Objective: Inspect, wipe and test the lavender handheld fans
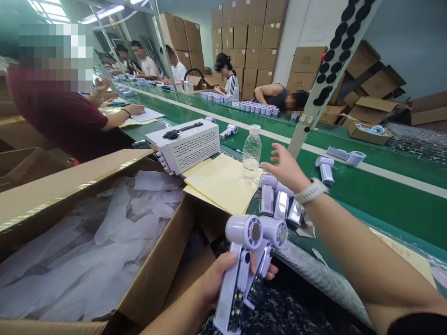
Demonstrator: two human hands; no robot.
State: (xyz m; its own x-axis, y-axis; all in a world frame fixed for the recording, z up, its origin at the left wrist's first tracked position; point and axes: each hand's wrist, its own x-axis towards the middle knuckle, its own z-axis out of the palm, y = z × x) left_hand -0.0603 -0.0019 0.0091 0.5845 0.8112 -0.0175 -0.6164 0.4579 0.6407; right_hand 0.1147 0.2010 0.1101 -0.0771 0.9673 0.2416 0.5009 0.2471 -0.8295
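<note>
Fans (241,274), two, clamped in left hand (216,278) nearer than the bottle (252,153), heads up, handles slanting down-left. Right hand (288,168) just hangs spread beside that bottle; green bench (366,186), stacked boxes (244,46) beyond.

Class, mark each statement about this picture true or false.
1. The left grip holds two lilac plastic handheld fans. True.
2. A clear plastic bottle stands on pale yellow paper sheets. True.
3. The right grip clasps that bottle. False: the right grip is open, holding nothing.
4. A black cable lies atop the pale grey slotted metal box. True.
5. Fans fill the large open brown cardboard box. False: the cardboard box holds crumpled translucent white plastic.
</note>
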